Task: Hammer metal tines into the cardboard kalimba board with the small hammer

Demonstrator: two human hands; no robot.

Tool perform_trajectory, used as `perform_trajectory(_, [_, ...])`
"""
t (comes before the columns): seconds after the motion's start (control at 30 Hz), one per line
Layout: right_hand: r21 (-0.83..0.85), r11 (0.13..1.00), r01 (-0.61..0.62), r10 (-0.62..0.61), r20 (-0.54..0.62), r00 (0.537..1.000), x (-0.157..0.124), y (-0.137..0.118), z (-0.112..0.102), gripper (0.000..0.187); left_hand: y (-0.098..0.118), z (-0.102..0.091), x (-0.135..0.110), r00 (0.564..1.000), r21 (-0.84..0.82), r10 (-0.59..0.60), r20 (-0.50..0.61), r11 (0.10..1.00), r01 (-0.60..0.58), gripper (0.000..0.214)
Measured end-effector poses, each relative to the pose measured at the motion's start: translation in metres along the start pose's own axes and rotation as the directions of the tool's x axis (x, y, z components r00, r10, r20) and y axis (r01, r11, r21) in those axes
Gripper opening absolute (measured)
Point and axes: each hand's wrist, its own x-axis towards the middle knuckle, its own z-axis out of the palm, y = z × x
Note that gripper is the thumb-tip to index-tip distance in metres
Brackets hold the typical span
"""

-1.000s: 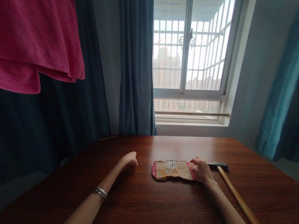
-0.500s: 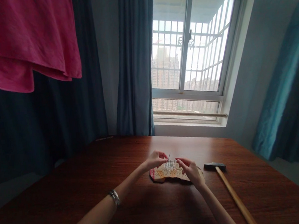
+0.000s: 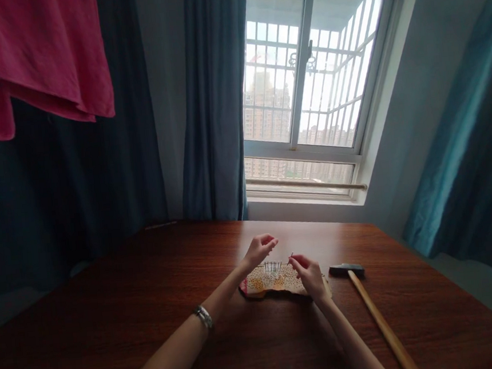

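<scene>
My right hand [image 3: 309,275] pinches a thin dark nail [image 3: 291,258] between thumb and fingertips, tilted above the right part of a board. This board [image 3: 255,285] has a speckled, holed pale top with yellow patches and a pink left end. Several nails [image 3: 273,266] stand upright in a row near its back edge. Above and behind that row is my left hand [image 3: 261,250], its fingers pressed together with nothing visible in them. A silver bracelet or watch [image 3: 203,317] circles the left wrist.
A hammer [image 3: 381,321] with a dark head and wooden handle lies right of the board on the brown wooden table [image 3: 160,289]. Blue curtains [image 3: 207,107] and a barred window [image 3: 297,76] are behind. Pink cloth [image 3: 45,58] hangs at upper left.
The nail that my left hand held is now in my right hand. My left hand has risen off to the back of the nail row. The view has shifted slightly.
</scene>
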Motion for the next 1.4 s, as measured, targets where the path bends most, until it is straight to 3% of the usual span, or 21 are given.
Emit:
perform_trajectory(0.13, [-0.131,0.99,0.052,-0.049,0.027,0.998,0.009,0.009,0.002,0.035,-0.025,0.003,0.007,0.981,-0.309,-0.193,-0.007,0.934,0.181,0.043])
perform_trajectory(0.27, [-0.197,0.976,0.088,-0.076,0.068,0.995,0.018,0.019,0.009,0.031,-0.037,0.009,-0.003,0.962,-0.386,-0.257,0.09,0.882,0.271,0.052])
perform_trajectory(0.57, [-0.253,0.962,0.105,-0.082,0.099,0.992,0.013,0.02,0.013,0.025,-0.023,0.01,-0.015,0.985,-0.046,-0.105,0.135,0.993,0.113,0.048])
perform_trajectory(1.03, [-0.36,0.904,0.23,-0.186,0.153,0.97,0.009,0.028,0.014,0.018,-0.035,0.017,-0.02,0.981,0.147,-0.028,0.194,0.989,-0.001,0.032])
perform_trajectory(1.4, [-0.4,0.892,0.212,-0.165,0.148,0.975,0.008,0.027,0.013,0.016,-0.035,0.021,-0.022,0.986,0.299,0.021,0.165,0.952,-0.07,0.02])
